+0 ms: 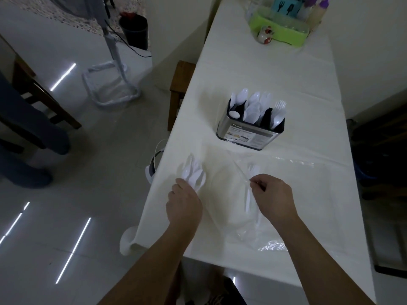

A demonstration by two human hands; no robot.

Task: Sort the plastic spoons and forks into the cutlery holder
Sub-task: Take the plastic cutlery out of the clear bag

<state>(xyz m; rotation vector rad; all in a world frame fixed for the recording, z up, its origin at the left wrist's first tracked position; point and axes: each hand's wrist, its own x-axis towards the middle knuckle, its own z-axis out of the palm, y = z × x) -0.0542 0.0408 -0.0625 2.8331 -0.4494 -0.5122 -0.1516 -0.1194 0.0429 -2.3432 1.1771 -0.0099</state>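
Head view, left hand (184, 202) gripping a bunch of white spoons (193, 176) near the counter's (297, 69) left edge, right hand (272, 194) pinching a fork (250, 192) over clear plastic wrap (273, 245), cutlery holder (251, 126) standing mid-counter, partly filled.

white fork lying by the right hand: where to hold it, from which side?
Take the fork by its bare handle, from above. It lies flat on the table, tines away, partly under clear plastic, and the right hand is already pinching there.
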